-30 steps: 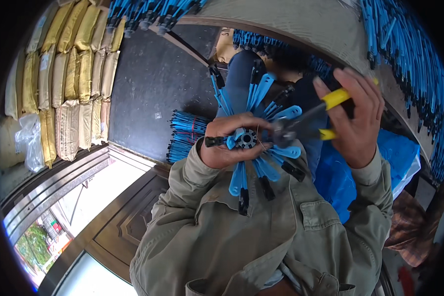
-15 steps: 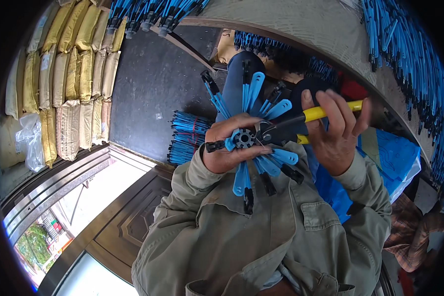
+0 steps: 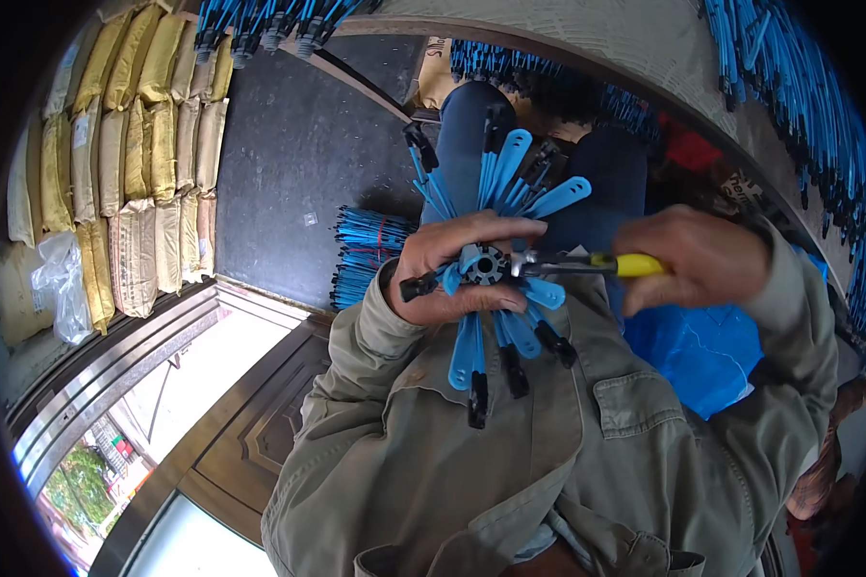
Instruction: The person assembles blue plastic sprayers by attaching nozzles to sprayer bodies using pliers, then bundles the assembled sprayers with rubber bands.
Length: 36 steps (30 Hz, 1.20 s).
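Note:
My left hand [image 3: 452, 264] is wrapped round a black hub [image 3: 483, 264] with a hole in its middle. Blue plastic arms [image 3: 510, 165] with black clips fan out from it, over my lap. In my right hand [image 3: 688, 260] is a pair of pliers [image 3: 635, 264] with yellow handles, its fingers closed round the grips. The metal jaws meet the hub's right side, between the thumb and fingers of my left hand. What exactly the jaws pinch is too small to tell.
A tied bundle of blue sticks [image 3: 366, 252] lies beyond my left arm. Blue arms with black clips [image 3: 784, 115] pile on the table [image 3: 568, 34] ahead. Stacked sacks [image 3: 135, 154] line the far left. A blue plastic bag [image 3: 693, 351] lies under my right forearm.
My right hand has closed round the plier handles, from spread fingers before. The pliers have turned level, and their jaws stay at the hub. My left hand keeps its hold.

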Available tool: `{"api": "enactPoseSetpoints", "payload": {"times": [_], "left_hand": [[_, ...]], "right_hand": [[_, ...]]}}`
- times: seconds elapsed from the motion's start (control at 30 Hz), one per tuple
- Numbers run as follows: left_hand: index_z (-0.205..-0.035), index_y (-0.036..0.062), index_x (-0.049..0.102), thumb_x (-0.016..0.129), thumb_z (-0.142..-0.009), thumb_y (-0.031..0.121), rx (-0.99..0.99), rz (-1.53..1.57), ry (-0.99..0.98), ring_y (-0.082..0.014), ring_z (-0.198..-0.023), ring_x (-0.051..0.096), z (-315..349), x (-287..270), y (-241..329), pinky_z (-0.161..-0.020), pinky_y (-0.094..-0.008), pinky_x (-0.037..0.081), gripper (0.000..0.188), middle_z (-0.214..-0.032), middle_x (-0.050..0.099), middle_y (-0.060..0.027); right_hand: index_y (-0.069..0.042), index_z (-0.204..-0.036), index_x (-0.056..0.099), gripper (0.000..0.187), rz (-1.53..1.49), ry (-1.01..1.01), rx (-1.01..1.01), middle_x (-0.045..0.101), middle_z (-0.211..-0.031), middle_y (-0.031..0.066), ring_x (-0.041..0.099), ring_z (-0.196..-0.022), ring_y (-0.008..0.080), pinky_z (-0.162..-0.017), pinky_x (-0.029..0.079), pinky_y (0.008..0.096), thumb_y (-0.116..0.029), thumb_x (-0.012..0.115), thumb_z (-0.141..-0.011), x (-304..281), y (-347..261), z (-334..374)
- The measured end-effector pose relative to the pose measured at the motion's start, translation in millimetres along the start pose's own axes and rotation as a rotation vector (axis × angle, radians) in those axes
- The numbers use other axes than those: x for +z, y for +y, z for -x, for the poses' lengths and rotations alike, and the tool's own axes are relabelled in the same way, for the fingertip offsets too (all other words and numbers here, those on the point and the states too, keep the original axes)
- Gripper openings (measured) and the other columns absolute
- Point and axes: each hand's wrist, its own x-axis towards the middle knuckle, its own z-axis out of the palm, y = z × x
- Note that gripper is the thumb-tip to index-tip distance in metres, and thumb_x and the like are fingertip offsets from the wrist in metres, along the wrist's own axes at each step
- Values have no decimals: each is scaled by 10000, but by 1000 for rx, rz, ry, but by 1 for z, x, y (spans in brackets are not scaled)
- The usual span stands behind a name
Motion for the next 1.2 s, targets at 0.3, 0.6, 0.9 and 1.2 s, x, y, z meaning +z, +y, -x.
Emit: {"api": "enactPoseSetpoints", "payload": {"times": [0.3, 0.6, 0.9, 1.2], "left_hand": [[-1101, 16, 577, 792, -645, 181, 232, 48, -63, -234, -951, 611, -3, 0, -13, -817, -331, 470, 531, -1016, 626, -121], [-1090, 27, 583, 803, -626, 131, 112, -40, 208, -215, -945, 615, -1, 8, -4, -825, -307, 477, 524, -1066, 612, -127], [-1114, 29, 581, 793, -630, 113, 99, -40, 217, -195, -905, 622, -1, 3, -3, -793, -292, 488, 536, -1052, 621, -126], [-1098, 33, 588, 799, -614, 144, 143, 73, -143, -192, -856, 627, -6, -12, -10, -715, -290, 493, 540, -1039, 628, -106]], "right_hand": [[-39, -898, 567, 263, -880, -93, -70, 540, -986, 99, 590, -748, 159, -579, 486, 306, -282, 626, -814, 27, 24, -5], [-69, -1001, 623, 299, 518, 584, 99, 510, -1064, 96, 546, -947, 240, -784, 451, 416, -95, 628, -703, 43, -2, -16], [-59, -983, 567, 224, 546, 671, 87, 538, -1092, 125, 561, -929, 265, -799, 446, 416, -121, 635, -778, 47, -1, -17], [-55, -1136, 494, 422, -951, -208, 106, 566, -898, 91, 589, -714, 208, -600, 482, 312, -201, 658, -777, 29, 27, -12]]}}
